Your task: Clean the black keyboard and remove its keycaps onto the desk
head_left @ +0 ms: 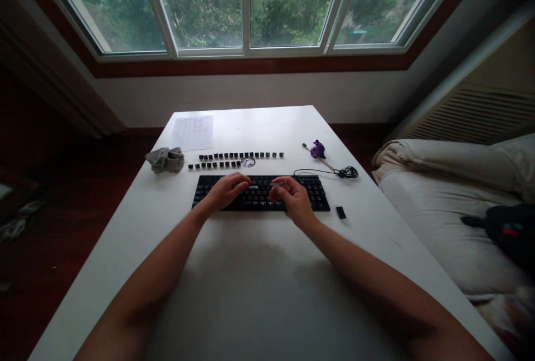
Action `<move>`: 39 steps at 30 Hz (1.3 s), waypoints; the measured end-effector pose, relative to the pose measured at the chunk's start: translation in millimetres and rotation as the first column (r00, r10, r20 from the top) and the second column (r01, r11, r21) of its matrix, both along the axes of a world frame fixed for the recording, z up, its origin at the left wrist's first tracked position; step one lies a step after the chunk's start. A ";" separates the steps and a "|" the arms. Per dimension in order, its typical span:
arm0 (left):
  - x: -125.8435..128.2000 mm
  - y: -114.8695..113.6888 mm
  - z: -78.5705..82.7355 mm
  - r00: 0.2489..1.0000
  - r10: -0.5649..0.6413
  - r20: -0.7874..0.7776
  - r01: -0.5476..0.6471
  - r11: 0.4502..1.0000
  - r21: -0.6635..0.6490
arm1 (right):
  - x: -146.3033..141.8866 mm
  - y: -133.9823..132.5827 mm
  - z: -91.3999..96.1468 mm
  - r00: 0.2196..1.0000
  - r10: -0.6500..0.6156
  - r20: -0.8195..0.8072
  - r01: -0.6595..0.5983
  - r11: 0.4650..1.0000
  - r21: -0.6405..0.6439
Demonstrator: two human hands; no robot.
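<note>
A black keyboard (261,203) lies across the white table, and both hands are over it. My left hand (228,190) rests over its left half, fingers closed together, with a thin pale sliver at the fingertips that is too small to name. Over the right half, my right hand (292,196) has thumb and fingers pinched on a small thin light thing, also too small to name. Behind the keyboard, loose black keycaps (238,155) stand in two rows. A round shiny dish (248,162) sits at the right end of the nearer row.
A grey cloth (166,159) lies left of the keycaps, and a printed sheet (192,131) is behind it. To the right are a crumpled purple thing (317,149) by a thin stick, a coiled black cable (348,172) and a small black block (340,213).
</note>
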State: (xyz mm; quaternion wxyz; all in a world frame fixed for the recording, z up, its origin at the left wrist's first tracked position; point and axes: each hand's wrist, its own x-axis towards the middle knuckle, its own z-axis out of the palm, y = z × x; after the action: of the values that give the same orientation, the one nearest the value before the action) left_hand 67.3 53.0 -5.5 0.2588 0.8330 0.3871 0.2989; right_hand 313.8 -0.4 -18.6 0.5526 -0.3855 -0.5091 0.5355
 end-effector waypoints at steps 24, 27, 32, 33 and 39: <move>3.0 -12.4 -22.8 0.935 0.310 -0.173 -0.272 0.939 0.212 | -42.5 82.7 5.9 0.947 -0.005 0.322 -0.070 0.973 0.220; 5.1 -15.1 -24.6 0.911 0.343 -0.227 -0.280 0.922 0.267 | -39.1 84.5 2.9 0.937 -0.067 0.342 -0.018 0.971 0.238; 8.2 -18.7 -24.5 0.892 0.337 -0.300 -0.242 0.919 0.312 | -39.6 85.2 -1.8 0.892 -0.120 0.436 -0.001 0.964 0.268; 8.5 -18.9 -24.1 0.892 0.332 -0.307 -0.235 0.920 0.314 | -40.4 85.1 -3.3 0.884 -0.126 0.450 0.001 0.963 0.268; 8.8 -19.5 -22.2 0.896 0.324 -0.304 -0.230 0.924 0.305 | -42.3 85.9 -9.0 0.824 -0.173 0.540 0.004 0.954 0.300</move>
State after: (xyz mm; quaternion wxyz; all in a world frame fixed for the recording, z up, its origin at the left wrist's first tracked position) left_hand 76.1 33.6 -27.7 0.0284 0.8350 0.4994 0.2291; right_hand 271.5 85.5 -27.6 0.4532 -0.4650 -0.7017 0.2934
